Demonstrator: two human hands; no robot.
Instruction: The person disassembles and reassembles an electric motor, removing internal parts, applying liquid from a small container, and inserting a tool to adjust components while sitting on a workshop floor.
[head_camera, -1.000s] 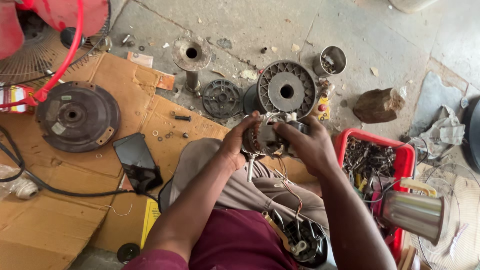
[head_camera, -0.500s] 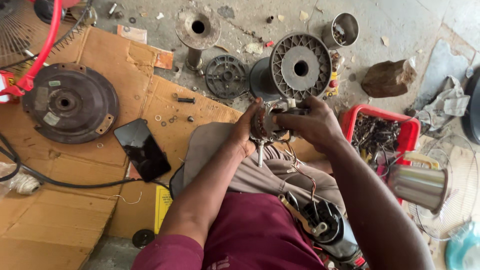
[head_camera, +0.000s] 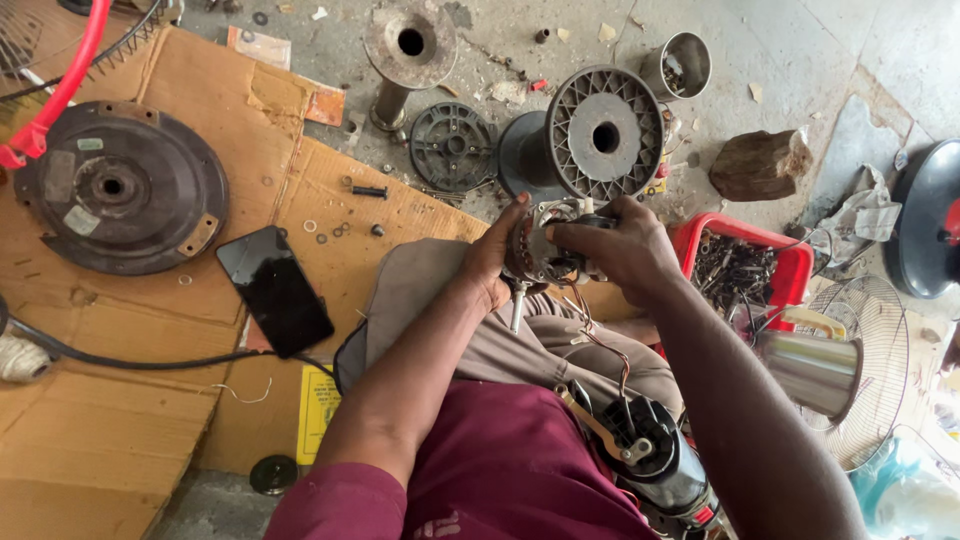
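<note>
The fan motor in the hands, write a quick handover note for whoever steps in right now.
Left hand grips the fan motor from its left side; right hand clasps it from the top and right. The motor is held above the lap, shaft pointing down, wires trailing to a black housing by the thigh.
Done: motor is out of the fan and stripped of its covers.
Left, as a guess: refitting; loose screws and washers lie on the cardboard, spare parts in the red tray.
</note>
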